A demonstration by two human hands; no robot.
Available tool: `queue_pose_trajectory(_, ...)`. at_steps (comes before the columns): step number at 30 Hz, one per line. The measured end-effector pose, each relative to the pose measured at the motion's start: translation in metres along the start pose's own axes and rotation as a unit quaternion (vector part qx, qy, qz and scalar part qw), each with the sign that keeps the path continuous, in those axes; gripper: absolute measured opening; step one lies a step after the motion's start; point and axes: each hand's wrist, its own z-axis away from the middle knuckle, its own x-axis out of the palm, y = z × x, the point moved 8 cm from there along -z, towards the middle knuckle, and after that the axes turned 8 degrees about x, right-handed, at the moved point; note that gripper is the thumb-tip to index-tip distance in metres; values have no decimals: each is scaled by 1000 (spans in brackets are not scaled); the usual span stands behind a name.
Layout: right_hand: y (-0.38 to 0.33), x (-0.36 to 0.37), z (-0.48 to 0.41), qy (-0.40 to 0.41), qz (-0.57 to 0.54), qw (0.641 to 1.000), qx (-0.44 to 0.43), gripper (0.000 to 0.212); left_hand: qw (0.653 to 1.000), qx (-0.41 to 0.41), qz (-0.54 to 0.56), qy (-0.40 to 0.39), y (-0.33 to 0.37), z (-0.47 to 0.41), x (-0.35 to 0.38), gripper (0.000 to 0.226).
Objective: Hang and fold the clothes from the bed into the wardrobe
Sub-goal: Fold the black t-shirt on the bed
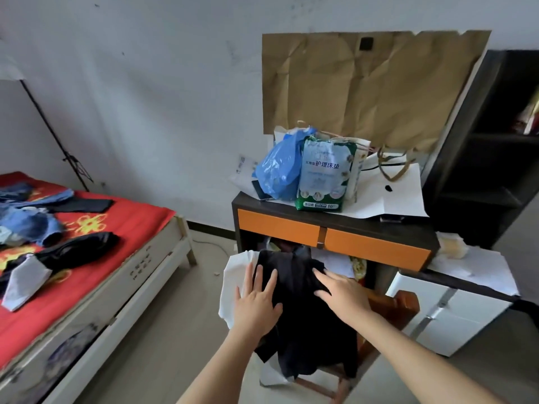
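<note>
Dark garment [300,301]: draped near-to-far over a chair [390,307], left hand [256,304] and right hand [341,295] flat upon it, fingers straight, grasping nothing.

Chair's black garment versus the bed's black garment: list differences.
The chair's black garment lies spread under the left hand and right hand; the bed's black garment lies bunched, untouched. The chair's covers a white garment; the bed's rests on a red sheet. Both are black.

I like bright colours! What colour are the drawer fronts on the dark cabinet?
Orange. The drawer fronts show best in the head view.
</note>
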Motion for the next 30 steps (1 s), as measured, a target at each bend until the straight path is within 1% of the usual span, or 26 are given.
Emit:
queue_pose_trajectory(3,-1,-2,-4,-40,40,998,-29,50,1000,-9,4,-4,0,-1,-2,71)
queue_pose_trajectory(5,-3,-8,-7,-56,91,993,-56,47,1000,-10,13,-17,-1,-2,0,72)
queue_pose_trajectory(8,-8,-30,-10,-34,164,981,-98,37,999,-15,19,-37,-2,1,-2,72)
queue_pose_trajectory(10,-6,-46,-13,-37,147,984,-95,32,998,-15,29,-50,-2,2,-4,73)
queue_pose_trajectory(13,-5,-71,-19,-58,91,991,-82,29,995,-14,77,-68,5,5,-11,79)
queue_pose_trajectory(14,-5,-84,-21,-54,67,993,-79,27,994,-13,93,-64,8,6,-15,83)
queue_pose_trajectory(16,-4,-118,-28,-24,-6,997,-77,24,994,-7,110,-26,12,7,-30,94)
queue_pose_trajectory(18,0,-155,-34,9,-123,990,-72,18,988,8,151,13,15,4,-46,107)
queue_pose_trajectory(19,2,-175,-36,26,-191,979,-68,15,982,16,187,29,18,2,-55,112)
queue_pose_trajectory(20,4,-193,-37,42,-264,962,-64,12,973,23,226,45,21,-2,-61,117)
queue_pose_trajectory(21,7,-210,-37,56,-341,936,-61,12,963,37,261,65,24,-6,-68,120)
queue_pose_trajectory(23,11,-238,-37,68,-480,872,-64,21,931,82,338,113,36,-14,-84,123)
queue_pose_trajectory(25,10,-262,-37,73,-564,818,-85,23,878,136,434,148,47,-18,-97,116)
queue_pose_trajectory(27,6,-285,-35,93,-591,793,-116,22,839,129,491,196,49,-20,-107,97)
queue_pose_trajectory(29,5,-303,-34,126,-589,786,-136,22,808,96,525,250,44,-17,-120,61)
queue_pose_trajectory(30,5,-309,-35,138,-590,783,-139,22,801,78,527,274,40,-14,-126,39)
